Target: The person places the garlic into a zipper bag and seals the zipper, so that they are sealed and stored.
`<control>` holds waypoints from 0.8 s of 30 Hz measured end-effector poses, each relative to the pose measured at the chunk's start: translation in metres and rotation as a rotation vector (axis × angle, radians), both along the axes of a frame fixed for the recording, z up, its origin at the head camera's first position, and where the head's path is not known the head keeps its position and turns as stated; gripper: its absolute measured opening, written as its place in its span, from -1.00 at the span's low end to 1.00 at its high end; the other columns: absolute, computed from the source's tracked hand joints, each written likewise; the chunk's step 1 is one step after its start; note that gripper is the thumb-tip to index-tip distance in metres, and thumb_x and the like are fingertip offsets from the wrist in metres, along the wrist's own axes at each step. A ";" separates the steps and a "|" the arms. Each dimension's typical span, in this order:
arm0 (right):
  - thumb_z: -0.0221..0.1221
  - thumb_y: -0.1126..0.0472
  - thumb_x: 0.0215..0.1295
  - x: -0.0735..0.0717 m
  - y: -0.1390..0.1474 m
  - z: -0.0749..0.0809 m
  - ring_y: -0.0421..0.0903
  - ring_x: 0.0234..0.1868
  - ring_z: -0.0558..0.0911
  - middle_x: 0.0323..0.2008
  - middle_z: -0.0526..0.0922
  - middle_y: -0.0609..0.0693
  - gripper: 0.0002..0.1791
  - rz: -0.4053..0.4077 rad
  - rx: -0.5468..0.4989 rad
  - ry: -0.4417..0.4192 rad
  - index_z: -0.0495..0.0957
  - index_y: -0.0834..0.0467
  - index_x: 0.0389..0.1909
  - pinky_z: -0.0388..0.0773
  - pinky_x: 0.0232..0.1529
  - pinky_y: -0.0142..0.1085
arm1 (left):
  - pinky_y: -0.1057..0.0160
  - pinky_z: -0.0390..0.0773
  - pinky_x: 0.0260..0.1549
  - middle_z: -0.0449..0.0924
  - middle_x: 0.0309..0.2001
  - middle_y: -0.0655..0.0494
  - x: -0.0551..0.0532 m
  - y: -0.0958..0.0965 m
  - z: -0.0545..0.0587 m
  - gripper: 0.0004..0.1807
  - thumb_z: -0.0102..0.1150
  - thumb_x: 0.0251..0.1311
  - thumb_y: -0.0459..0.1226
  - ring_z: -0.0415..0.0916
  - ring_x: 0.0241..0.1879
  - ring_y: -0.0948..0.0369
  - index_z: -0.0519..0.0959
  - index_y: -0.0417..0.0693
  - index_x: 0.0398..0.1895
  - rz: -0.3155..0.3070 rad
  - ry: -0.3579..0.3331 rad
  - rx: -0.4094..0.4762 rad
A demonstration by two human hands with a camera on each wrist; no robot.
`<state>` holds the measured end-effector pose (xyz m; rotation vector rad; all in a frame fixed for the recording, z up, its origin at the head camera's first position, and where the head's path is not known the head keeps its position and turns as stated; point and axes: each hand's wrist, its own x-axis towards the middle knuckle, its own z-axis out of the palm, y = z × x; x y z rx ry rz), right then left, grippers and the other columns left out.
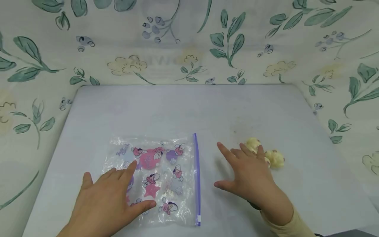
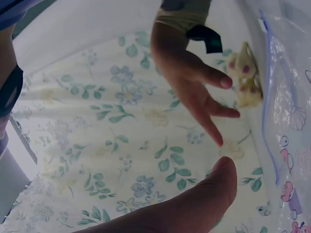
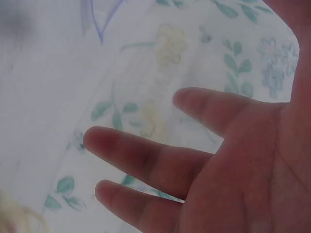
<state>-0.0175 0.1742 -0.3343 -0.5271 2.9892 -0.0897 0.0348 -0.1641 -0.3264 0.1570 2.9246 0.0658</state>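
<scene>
1. In the head view, the clear printed bag [image 1: 161, 197] lies flat at 7 o'clock on the white surface [image 1: 183, 108], its purple zip strip [image 1: 196, 181] along its 3 o'clock edge.
2. The left hand [image 1: 103, 199] spreads a relaxed grip over the bag's 8 o'clock side; contact is unclear.
3. The right hand [image 1: 253, 176] splays its grip loosely, near lumpy pale-yellow pieces [image 1: 275, 159] at its 1 o'clock.
</scene>
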 end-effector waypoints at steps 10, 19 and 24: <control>0.43 -0.29 0.06 0.006 -0.029 -0.024 0.07 0.17 0.65 0.10 0.70 -0.06 0.01 0.171 -0.043 -0.113 0.23 -0.14 0.53 0.57 0.17 0.07 | -0.20 0.68 -0.35 0.69 0.09 -0.10 0.000 0.013 -0.013 0.24 0.21 -0.18 0.56 0.64 0.05 -0.12 0.39 -0.14 0.42 -0.041 -0.032 0.079; 0.34 -0.04 0.27 0.003 -0.040 -0.036 -0.15 -0.26 0.74 -0.11 0.79 -0.15 -0.17 0.260 -0.212 -0.201 0.24 -0.02 0.52 0.61 -0.39 -0.28 | -0.09 0.71 -0.40 0.70 0.09 -0.07 -0.002 0.029 -0.022 0.11 0.39 -0.15 0.40 0.71 -0.04 -0.06 0.45 -0.12 0.37 -0.084 -0.032 0.117; 0.29 0.07 0.33 0.001 -0.045 -0.042 -0.39 -0.52 0.53 -0.16 0.75 -0.16 -0.27 0.274 -0.389 -0.292 0.29 0.02 0.49 0.50 -0.46 -0.46 | -0.05 0.72 -0.39 0.70 0.07 -0.05 0.001 0.033 -0.026 0.08 0.43 -0.15 0.36 0.71 -0.04 -0.02 0.46 -0.13 0.36 -0.115 0.018 0.125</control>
